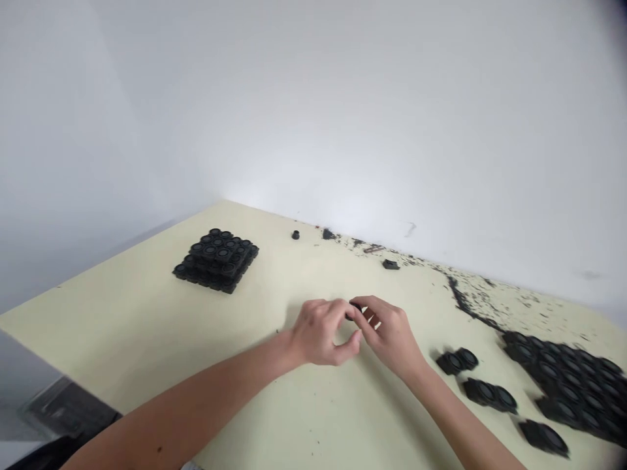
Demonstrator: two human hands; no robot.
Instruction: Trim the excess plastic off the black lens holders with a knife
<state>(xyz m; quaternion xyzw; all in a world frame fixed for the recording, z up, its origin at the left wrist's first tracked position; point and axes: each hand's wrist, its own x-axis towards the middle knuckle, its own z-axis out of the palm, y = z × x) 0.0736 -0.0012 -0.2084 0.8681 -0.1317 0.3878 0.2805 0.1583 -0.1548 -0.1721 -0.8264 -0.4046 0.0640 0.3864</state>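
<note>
Over the middle of the table, my left hand (321,331) and my right hand (389,333) meet at the fingertips. Between them is a small black rubber-like part (354,307), mostly covered by the fingers. My right thumb and fingers pinch it, while the left forefinger presses at its near side and the left thumb stands apart below. To the right of my right forearm lie several black parts with round, ring-shaped tops, among them a pair (458,360), another pair (490,395) and a single one (543,437).
A layered stack of black ring-topped parts (215,258) stands at the left. A larger block of them (571,385) fills the right edge. Black scraps (463,300) litter the back edge along the white wall (313,117). Two small black pieces (296,235) (390,264) lie near the back.
</note>
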